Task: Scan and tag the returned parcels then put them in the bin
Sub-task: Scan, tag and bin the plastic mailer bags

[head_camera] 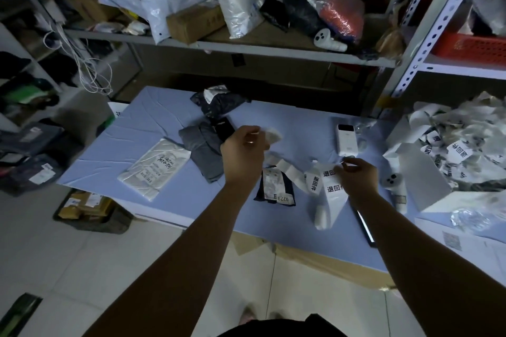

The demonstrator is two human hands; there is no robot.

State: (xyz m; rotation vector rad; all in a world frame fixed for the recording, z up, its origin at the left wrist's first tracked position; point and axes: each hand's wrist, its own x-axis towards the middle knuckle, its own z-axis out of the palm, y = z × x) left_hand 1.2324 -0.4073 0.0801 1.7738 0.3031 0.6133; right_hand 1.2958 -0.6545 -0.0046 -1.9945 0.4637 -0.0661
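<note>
Two bare forearms reached over the tabletop's (153, 117) front edge. The right hand (357, 174) pinched a white label strip (332, 191) printed "退回". The left hand (242, 145) pinched a blurred white scrap (273, 135). Between them, near the front edge, a dark parcel (275, 186) marked "0229" lay lengthwise front to back.

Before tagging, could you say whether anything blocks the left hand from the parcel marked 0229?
Only the label strip pinched by the right hand crosses the parcel's far corner, below the left hand and its tag.
</note>
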